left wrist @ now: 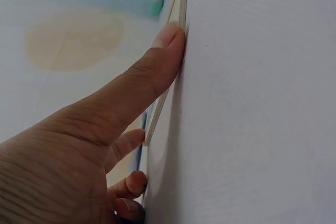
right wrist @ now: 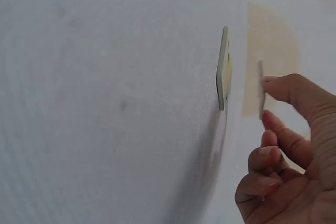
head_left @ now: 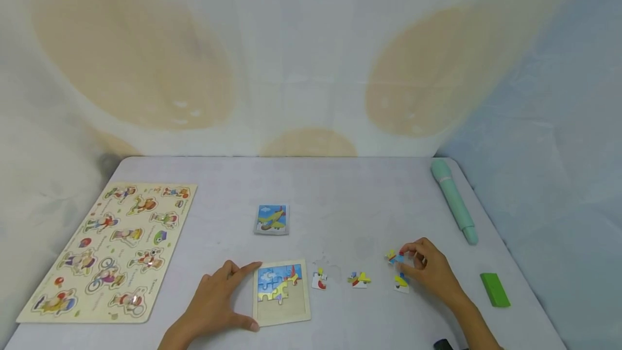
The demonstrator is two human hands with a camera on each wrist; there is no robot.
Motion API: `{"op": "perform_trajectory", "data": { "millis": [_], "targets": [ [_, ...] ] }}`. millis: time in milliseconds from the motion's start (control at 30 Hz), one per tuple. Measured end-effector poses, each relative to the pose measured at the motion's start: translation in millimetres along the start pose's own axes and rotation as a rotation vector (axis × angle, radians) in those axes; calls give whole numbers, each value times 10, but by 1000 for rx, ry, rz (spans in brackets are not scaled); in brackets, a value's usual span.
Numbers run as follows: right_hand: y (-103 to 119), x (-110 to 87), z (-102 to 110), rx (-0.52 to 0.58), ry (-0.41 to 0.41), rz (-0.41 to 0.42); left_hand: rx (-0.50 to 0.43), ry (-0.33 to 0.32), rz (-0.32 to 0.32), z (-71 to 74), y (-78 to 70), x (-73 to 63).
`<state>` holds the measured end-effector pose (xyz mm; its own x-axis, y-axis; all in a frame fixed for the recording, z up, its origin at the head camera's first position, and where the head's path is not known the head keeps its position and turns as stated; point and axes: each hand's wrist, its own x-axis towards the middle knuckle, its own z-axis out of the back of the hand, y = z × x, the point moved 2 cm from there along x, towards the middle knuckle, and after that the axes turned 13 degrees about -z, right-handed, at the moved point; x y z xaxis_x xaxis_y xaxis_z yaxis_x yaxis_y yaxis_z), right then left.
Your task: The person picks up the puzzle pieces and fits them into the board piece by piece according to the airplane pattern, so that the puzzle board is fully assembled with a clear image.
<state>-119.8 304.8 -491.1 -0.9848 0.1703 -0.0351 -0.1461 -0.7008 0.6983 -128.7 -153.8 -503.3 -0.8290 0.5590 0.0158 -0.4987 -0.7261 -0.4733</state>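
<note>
A square wooden puzzle tray (head_left: 284, 316) lies in front of me, its upper part filled with joined blue and yellow jigsaw pieces. My left hand (head_left: 214, 298) holds its left side, index finger at the far corner and thumb at the near one; the left wrist view shows that thumb against the tray's edge (left wrist: 157, 109). Above the table, my right hand (head_left: 431, 269) pinches a jigsaw piece (head_left: 394, 257) between thumb and index finger, seen edge-on (right wrist: 261, 95) in the right wrist view. Just below it is another piece (head_left: 401, 284). Two more loose pieces (head_left: 319, 280) (head_left: 359, 280) lie between tray and hand.
A small airplane picture puzzle (head_left: 271, 219) lies behind the tray. On the left is a large board of cartoon figures (head_left: 160, 280). A mint-green, microphone-shaped object (head_left: 454, 201) and a green block (head_left: 495, 289) lie at the right. A dark object (head_left: 443, 344) shows by the right forearm.
</note>
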Motion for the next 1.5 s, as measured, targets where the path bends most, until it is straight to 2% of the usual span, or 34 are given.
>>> {"op": "perform_trajectory", "data": {
  "millis": [233,533,767,1100,1500],
  "targets": [
    [217,-89,-43,31,27,78,-11,-1,-3,-34,24,-40],
    [405,-180,-181,48,73,109,-5,-1,-23,-25,31,-47],
    [536,-242,-287,71,115,96,-1,11,-68,-10,31,-18],
    [833,-277,-520,22,189,107,-4,19,-52,17,25,20],
    [1075,-305,-741,19,238,201,-22,26,-40,10,41,26]
  ]
}}
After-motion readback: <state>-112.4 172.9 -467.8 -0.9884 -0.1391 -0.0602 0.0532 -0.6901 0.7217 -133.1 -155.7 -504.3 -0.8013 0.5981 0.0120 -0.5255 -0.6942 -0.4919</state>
